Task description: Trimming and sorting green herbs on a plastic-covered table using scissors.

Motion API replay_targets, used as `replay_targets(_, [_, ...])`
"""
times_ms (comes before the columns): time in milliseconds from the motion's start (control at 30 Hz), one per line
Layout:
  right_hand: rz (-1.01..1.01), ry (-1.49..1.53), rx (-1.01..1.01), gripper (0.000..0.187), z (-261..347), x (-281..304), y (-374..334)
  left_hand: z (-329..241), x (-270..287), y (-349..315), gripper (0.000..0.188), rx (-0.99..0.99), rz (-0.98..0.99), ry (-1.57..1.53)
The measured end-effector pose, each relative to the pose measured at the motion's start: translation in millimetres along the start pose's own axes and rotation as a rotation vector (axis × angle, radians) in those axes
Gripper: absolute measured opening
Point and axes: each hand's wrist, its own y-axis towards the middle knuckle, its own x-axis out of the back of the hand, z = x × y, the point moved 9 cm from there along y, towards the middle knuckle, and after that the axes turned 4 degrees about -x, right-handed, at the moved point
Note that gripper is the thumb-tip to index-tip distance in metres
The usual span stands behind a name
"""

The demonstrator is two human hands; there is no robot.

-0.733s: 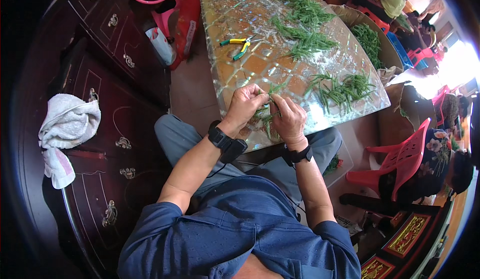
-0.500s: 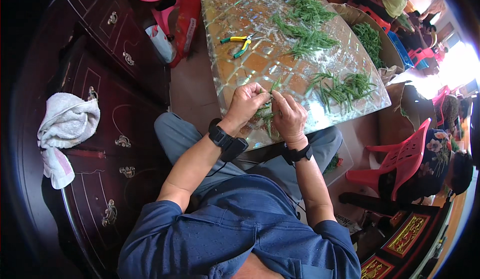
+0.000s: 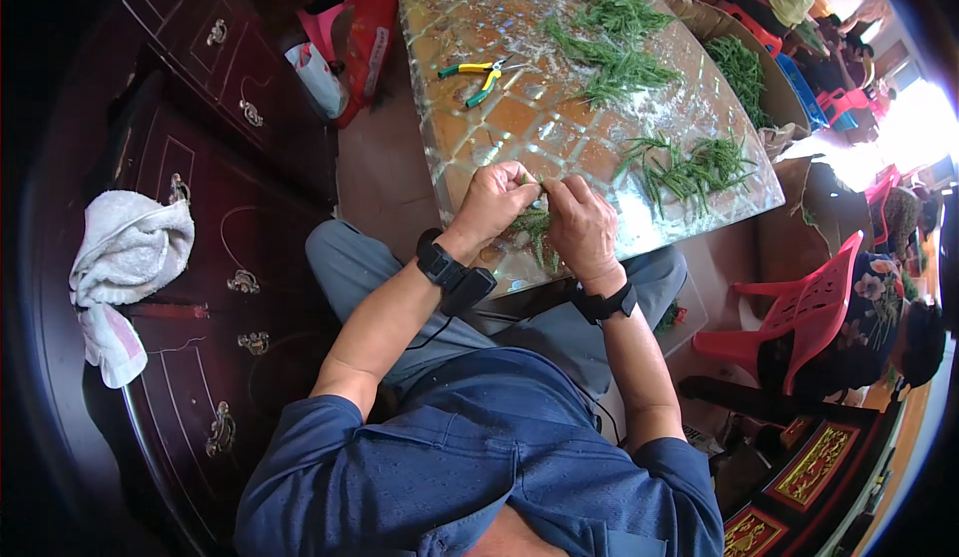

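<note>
My left hand [image 3: 496, 200] and my right hand [image 3: 581, 219] meet above the near edge of the table [image 3: 479, 142], fingertips pinched close together. Between them is a green sprig [image 3: 540, 185], mostly hidden by the fingers. Below the fingertips hang or lie feathery green leaves [image 3: 536, 225]; I cannot tell which. To the right of my hands is a small pile of cut green sprigs [image 3: 689, 170]. Pliers with yellow and green handles [image 3: 480, 74] lie open on the table farther off.
A longer heap of green sprigs [image 3: 619, 32] runs along the far table. Cardboard boxes [image 3: 799, 192] stand to the right, near a red plastic chair [image 3: 794, 307] and a seated person. Dark wooden drawers [image 3: 235, 247] with a white towel [image 3: 135, 247] line the left.
Both hands stay pinched together above the table edge. My right hand has turned slightly, and the sprig tip showing above the fingers has dropped from sight.
</note>
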Motion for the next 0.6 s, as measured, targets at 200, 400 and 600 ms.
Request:
replay_targets(200, [0.192, 0.225, -0.094, 0.02, -24.9, -12.1, 2.1, 4.4, -2.0, 1.8, 0.008, 0.029, 0.088, 0.012])
replay_targets(400, [0.8, 1.698, -0.915, 0.015, -26.1, -54.0, -35.3, -17.8, -17.8, -8.6, 0.01, 0.061, 0.228, -0.078])
replay_targets(600, [0.667, 1.778, -0.877, 0.018, -17.6, -49.5, -36.0, -19.8, -14.8, -9.1, 0.01, 0.084, 0.19, -0.114])
